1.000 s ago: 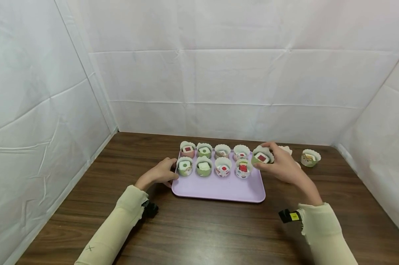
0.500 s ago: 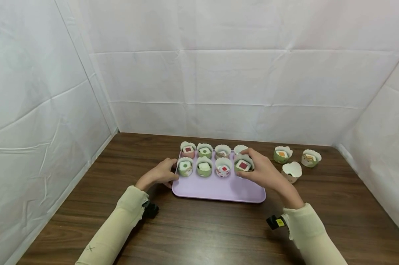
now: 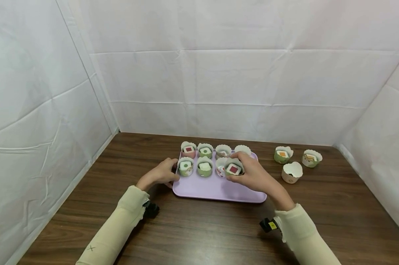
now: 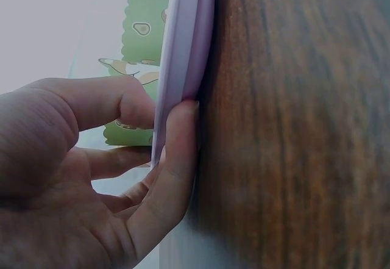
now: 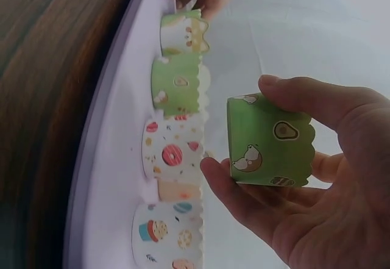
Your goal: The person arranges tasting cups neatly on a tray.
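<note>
My right hand [image 3: 256,177] holds a green paper baking cup [image 3: 234,169] by its sides, tilted, with a white block bearing a dark red square inside. In the right wrist view this cup [image 5: 268,141] hangs apart from the lilac tray [image 3: 212,189], above the front row. Thumb and fingers of my left hand [image 3: 159,173] pinch the tray's left rim, a finger under it in the left wrist view. Two rows of patterned cups stand on the tray, among them a pink cup [image 3: 188,149] and a green cup [image 3: 204,167]. My right hand hides the front row's right end.
To the tray's right, on the dark wooden table [image 3: 199,232], stand a green cup with an orange-marked block [image 3: 283,154], a patterned cup [image 3: 312,158] and a pale cup [image 3: 292,173]. White sheeting [image 3: 232,73] closes off the back and sides.
My right hand has carried the green cup leftward, from the tray's right edge to above its front row. The left hand and the tray have stayed in place.
</note>
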A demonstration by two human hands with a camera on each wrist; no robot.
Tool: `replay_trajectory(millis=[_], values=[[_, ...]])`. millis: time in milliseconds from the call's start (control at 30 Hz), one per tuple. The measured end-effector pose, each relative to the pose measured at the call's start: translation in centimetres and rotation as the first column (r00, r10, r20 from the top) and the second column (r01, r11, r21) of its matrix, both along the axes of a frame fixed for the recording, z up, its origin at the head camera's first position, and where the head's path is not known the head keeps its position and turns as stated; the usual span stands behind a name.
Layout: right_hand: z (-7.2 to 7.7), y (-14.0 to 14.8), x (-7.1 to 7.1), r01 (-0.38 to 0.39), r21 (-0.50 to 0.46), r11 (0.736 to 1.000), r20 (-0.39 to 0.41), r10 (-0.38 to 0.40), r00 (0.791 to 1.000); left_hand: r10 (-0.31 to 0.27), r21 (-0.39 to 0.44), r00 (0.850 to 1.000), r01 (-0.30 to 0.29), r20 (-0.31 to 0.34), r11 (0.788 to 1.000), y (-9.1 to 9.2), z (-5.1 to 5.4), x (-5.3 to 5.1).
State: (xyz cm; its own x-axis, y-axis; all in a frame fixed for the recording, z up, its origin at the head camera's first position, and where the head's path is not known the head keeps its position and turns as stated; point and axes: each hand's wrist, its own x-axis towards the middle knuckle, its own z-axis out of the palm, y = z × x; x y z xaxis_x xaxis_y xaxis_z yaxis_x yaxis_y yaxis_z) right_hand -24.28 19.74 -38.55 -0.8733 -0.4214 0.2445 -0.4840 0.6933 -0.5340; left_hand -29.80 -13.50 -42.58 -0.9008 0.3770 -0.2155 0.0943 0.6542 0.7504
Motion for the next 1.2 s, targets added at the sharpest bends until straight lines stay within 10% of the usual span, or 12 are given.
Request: replay_trajectory(millis=[1200], values=[[-2.6,-11.9,0.2,-0.151,0.039,0.988,0.036,0.15,0.988,-0.028,0.006,1.0,0.028,-0.012,1.0,-0.1,0.2,0.2]])
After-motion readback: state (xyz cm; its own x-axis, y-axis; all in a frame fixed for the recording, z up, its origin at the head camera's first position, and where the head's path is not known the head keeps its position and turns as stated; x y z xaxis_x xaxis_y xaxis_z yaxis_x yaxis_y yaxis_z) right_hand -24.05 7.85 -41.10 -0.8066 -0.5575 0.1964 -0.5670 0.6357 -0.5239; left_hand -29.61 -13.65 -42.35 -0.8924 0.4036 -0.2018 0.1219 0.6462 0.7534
